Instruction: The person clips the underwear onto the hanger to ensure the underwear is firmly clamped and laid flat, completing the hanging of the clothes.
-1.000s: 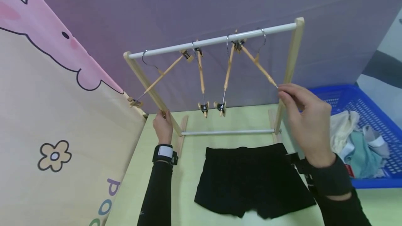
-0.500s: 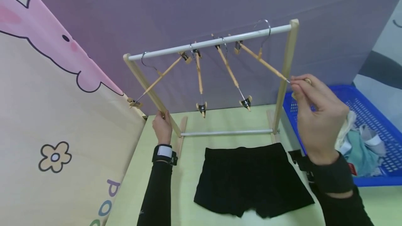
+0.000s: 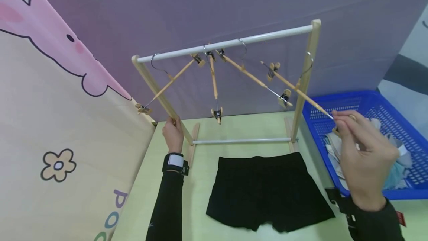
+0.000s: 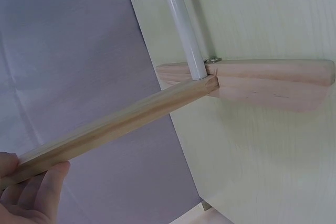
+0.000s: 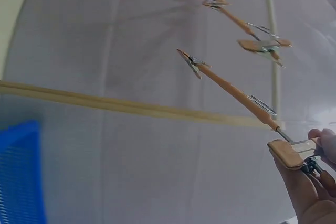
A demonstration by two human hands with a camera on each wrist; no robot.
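My right hand (image 3: pixel 366 155) pinches the clip end of a wooden clip hanger (image 3: pixel 297 89), whose hook is off the white rail and overlaps the rack's right post. In the right wrist view the held end shows a wooden clip (image 5: pixel 286 154) between thumb and fingers. My left hand (image 3: pixel 173 135) grips the left post (image 3: pixel 157 89) of the small drying rack; the left wrist view shows fingers (image 4: pixel 52 184) around that wooden post. Three more clip hangers hang from the top rail (image 3: pixel 267 37), the nearest one (image 3: pixel 245 71) swung at a slant.
Black shorts (image 3: pixel 267 192) lie flat on the pale green table (image 3: pixel 197 215) in front of the rack. A blue basket (image 3: pixel 378 99) with several light-coloured clothes stands at the right, partly behind my right hand. A patterned panel (image 3: pixel 67 122) rises on the left.
The hanger in my right hand has come off the rail and moved right and down. The hanger beside it has swung its lower end to the right. My left hand stays put.
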